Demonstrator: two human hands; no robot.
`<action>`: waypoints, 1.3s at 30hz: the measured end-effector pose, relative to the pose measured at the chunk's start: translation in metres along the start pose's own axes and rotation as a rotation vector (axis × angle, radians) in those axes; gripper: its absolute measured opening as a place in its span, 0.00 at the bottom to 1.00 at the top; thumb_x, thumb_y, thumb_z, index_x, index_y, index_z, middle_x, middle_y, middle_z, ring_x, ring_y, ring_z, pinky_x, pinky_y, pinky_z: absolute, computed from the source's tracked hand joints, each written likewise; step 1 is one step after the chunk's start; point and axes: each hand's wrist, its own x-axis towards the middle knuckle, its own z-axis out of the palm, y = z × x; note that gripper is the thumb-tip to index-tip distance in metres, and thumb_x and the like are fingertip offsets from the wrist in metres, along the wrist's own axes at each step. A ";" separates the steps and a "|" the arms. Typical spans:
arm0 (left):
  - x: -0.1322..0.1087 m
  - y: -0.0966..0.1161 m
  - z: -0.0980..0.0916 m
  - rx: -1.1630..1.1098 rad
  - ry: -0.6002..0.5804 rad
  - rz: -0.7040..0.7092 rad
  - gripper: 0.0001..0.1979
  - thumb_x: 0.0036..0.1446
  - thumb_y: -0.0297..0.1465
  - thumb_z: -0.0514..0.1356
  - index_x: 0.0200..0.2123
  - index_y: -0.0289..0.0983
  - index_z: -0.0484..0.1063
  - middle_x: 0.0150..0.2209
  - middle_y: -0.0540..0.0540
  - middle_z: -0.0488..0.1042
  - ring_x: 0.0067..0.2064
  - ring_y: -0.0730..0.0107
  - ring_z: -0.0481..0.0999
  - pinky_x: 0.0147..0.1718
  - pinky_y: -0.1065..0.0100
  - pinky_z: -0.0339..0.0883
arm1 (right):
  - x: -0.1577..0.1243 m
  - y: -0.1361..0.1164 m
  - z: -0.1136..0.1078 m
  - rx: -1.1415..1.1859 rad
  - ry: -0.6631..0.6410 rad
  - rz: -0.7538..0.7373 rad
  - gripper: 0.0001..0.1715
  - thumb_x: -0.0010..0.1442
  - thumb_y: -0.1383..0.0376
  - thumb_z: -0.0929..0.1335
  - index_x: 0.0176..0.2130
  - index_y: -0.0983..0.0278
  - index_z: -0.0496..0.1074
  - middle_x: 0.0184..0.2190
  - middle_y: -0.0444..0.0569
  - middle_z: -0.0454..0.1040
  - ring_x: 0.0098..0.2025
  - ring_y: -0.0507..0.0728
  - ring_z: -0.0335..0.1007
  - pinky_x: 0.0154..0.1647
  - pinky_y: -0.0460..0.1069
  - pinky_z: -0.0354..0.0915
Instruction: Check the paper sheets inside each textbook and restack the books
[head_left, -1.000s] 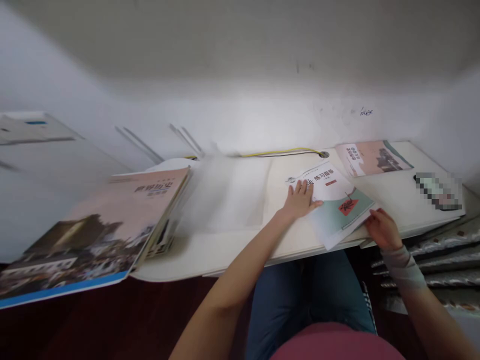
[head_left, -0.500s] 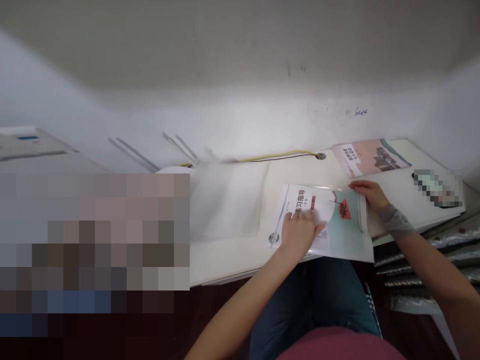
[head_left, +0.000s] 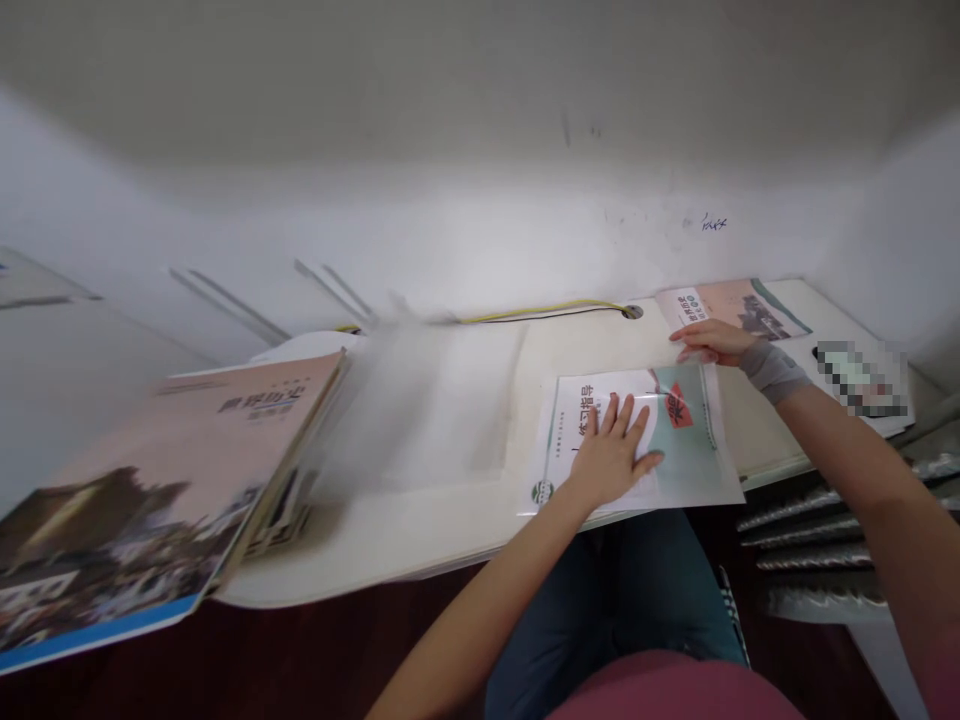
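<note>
A workbook (head_left: 686, 460) with a white and green cover and a red shape lies near the table's front edge. It sits inside a clear plastic sleeve (head_left: 731, 485), whose margin shows past the book on the right. My left hand (head_left: 611, 455) rests flat on the cover with its fingers spread. Just beyond the sleeve's far right edge is my right hand (head_left: 716, 343), its fingers drawn together toward the thumb. Whatever they pinch, if anything, is too small to make out. A grey band (head_left: 772, 370) wraps the right wrist.
Several stacked books (head_left: 247, 420) with a pink cover stand at the left. Translucent sheets (head_left: 442, 410) lie on the white table (head_left: 420, 535). Another pink book (head_left: 735, 300) lies at the back right, near a phone (head_left: 859, 380). A yellow cable (head_left: 540, 308) runs along the wall.
My right hand has left the sleeve's right side and moved up and left beyond its far edge. The left hand's fingers have spread flat. The workbook now lies flatter on the table.
</note>
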 end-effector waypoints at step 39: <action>0.000 -0.003 0.000 -0.001 0.066 0.001 0.29 0.63 0.46 0.43 0.61 0.37 0.58 0.64 0.36 0.54 0.66 0.49 0.47 0.61 0.46 0.46 | 0.012 -0.023 -0.018 -0.585 -0.499 0.252 0.23 0.35 0.56 0.77 0.19 0.66 0.65 0.15 0.40 0.68 0.23 0.51 0.70 0.28 0.48 0.67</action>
